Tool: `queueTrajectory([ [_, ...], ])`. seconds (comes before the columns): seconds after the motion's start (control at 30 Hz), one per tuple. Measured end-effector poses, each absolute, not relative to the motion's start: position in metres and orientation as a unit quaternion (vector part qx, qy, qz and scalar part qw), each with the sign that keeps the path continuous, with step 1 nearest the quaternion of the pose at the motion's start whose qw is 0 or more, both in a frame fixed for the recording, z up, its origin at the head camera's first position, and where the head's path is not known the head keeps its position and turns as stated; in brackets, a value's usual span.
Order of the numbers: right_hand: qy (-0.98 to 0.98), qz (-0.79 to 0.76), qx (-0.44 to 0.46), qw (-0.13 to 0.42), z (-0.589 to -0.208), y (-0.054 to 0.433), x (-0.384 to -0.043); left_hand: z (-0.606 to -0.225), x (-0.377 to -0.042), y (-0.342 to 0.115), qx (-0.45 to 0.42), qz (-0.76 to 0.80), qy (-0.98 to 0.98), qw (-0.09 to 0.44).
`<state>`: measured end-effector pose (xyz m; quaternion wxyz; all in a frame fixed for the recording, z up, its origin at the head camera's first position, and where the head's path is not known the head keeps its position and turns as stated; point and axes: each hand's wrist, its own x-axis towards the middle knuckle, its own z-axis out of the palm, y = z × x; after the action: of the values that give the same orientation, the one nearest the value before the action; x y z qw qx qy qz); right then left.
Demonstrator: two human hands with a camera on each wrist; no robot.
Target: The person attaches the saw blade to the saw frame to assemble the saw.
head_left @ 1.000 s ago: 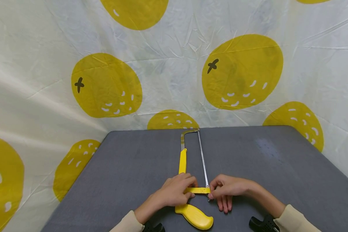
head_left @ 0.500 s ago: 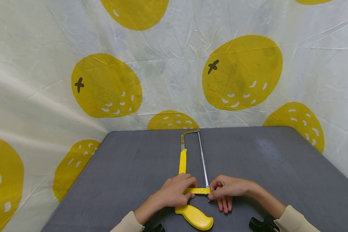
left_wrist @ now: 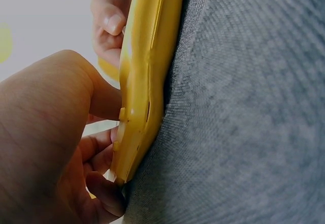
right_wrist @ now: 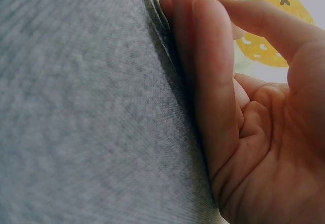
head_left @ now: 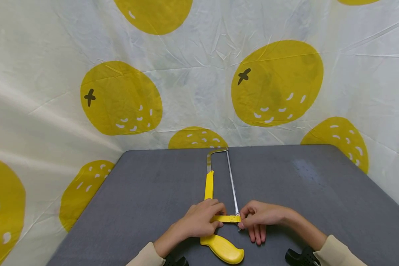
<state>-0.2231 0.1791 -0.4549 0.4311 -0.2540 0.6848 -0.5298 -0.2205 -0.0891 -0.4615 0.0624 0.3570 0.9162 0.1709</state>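
A hacksaw [head_left: 223, 249] lies flat on the grey table, yellow handle toward me and silver blade [head_left: 232, 181] along its right side. My left hand [head_left: 201, 218] grips its yellow frame just beyond the handle, thumb and fingers around the short crosspiece [head_left: 231, 218]. At the blade's near end, thumb and index finger of my right hand [head_left: 261, 215] pinch a small metal tensioning fitting [head_left: 239, 228], mostly hidden by the fingertips. The other right fingers [right_wrist: 216, 76] extend down against the tabletop. In the left wrist view the handle [left_wrist: 144, 71] partly covers the right hand [left_wrist: 109, 21].
The grey cloth-covered table [head_left: 153, 177] reaches back to a white curtain [head_left: 199, 88] printed with yellow fruit. A pale smudge [head_left: 306, 170] marks the cloth at the right. Black wrist straps [head_left: 302, 256] sit by both cream sleeves [head_left: 339, 253].
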Motion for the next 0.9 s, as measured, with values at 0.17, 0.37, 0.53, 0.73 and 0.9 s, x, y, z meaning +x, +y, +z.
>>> queueTrajectory([
  [0.17,0.686,-0.529,-0.255,0.429,-0.4557,0.1785,-0.2225,-0.4618,-0.2197,-0.0896,0.356,0.17,0.917,0.062],
  [0.37,0.687,-0.529,-0.256,0.427,-0.4562,0.1782,-0.2216,-0.4616,-0.219,-0.0899,0.357,0.171,0.916,0.061],
  [0.53,0.687,-0.53,-0.257,0.426,-0.4565,0.1777,-0.221,-0.4617,-0.2182,-0.0906,0.358,0.171,0.916,0.061],
  [0.73,0.685,-0.531,-0.259,0.425,-0.457,0.1772,-0.2204,-0.4624,-0.2177,-0.0912,0.359,0.172,0.916,0.058],
  [0.9,0.687,-0.53,-0.26,0.424,-0.457,0.1766,-0.2196,-0.4631,-0.2173,-0.0917,0.359,0.171,0.916,0.056],
])
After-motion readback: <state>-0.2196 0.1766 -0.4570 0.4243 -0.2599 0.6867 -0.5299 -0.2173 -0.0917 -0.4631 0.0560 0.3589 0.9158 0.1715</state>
